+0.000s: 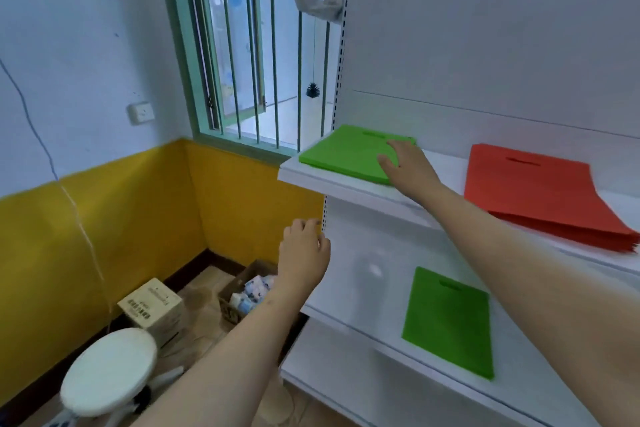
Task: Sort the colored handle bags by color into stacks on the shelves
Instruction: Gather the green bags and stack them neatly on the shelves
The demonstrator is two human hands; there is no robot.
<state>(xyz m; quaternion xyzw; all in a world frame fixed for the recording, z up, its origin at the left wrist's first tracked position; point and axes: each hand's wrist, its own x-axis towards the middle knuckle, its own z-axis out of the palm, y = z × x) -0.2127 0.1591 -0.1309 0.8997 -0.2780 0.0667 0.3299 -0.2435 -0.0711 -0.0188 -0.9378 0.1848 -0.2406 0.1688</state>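
A stack of green handle bags (346, 152) lies at the left end of the upper white shelf (311, 180). My right hand (407, 166) rests flat on the stack's right part, fingers straight. A thicker stack of orange handle bags (533, 191) lies further right on the same shelf. One single green bag (450, 321) lies flat on the lower shelf (346, 319). My left hand (304, 253) hovers below the upper shelf near the shelf's left upright, fingers loosely curled, holding nothing.
The white back panel (485, 45) rises behind the shelves. A barred window (249, 45) is to the left. On the floor stand a round white stool (109, 369), a closed cardboard box (152, 305) and an open box of small items (249, 291).
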